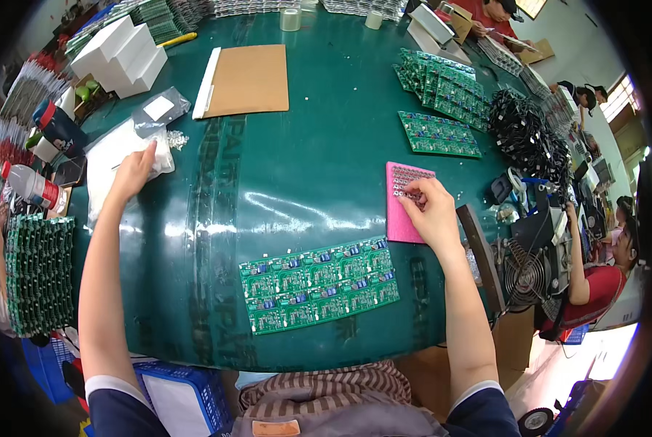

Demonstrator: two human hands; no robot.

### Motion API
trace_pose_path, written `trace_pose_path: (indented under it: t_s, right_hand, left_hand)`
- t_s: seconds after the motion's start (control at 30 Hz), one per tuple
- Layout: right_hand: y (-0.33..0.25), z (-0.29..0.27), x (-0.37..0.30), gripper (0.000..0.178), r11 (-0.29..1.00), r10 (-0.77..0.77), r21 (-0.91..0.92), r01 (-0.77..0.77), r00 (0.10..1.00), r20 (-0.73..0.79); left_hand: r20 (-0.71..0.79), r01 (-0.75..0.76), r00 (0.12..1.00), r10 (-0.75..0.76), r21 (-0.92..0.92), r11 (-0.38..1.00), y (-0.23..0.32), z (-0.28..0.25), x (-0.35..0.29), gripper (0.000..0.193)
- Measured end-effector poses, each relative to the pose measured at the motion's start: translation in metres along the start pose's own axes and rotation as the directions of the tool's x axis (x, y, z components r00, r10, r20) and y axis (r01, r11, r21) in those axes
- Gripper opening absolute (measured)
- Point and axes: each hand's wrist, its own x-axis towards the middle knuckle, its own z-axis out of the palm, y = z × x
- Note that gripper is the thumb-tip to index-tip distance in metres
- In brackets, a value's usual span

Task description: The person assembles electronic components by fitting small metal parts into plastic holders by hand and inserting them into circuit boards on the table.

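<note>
On the left, my left hand (pixel 133 175) rests on a clear plastic bag (pixel 106 191); one digit is stretched out and apart, with nothing visible in its grasp. Small silvery parts (pixel 177 140) lie in a heap beside that hand, next to a grey plastic bag with a white label (pixel 160 109). My right hand (pixel 435 215) is closed in a pinch over a pink foam block (pixel 404 222). Rows of small metal parts (pixel 407 175) stand in the foam's far half. Its fingertips cover whatever they pinch. In front of me lies a green circuit board panel (pixel 318 285).
More circuit board panels (pixel 442 87) are stacked at the far right, near a heap of black cables (pixel 530 135). A brown clipboard (pixel 249 80) and white boxes (pixel 120 57) lie at the back left. A dark bar (pixel 480 258) and a fan (pixel 524 277) stand right of my forearm. Co-workers sit beyond.
</note>
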Motion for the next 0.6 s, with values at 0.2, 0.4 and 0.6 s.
trace_pose_path:
  t_s: [0.2, 0.4, 0.6]
  right_hand:
    - [0.001, 0.008, 0.004, 0.014, 0.992, -0.129, 0.003, 0.130, 0.988, -0.085]
    - [0.000, 0.013, 0.002, 0.012, 0.966, -0.257, -0.055, 0.254, 0.965, -0.054]
    - [-0.008, 0.016, 0.004, 0.006, 0.959, -0.232, -0.177, 0.219, 0.971, -0.057]
  left_hand:
    - [0.292, 0.426, 0.904, -0.312, -0.685, 0.591, -0.001, -0.027, 0.014, 0.046]
    - [0.353, 0.244, 0.909, -0.223, -0.882, -0.403, 0.035, -0.048, -0.004, 0.036]
    - [0.454, 0.476, 0.833, 0.317, -0.293, -0.830, 0.067, -0.016, -0.027, 0.020]
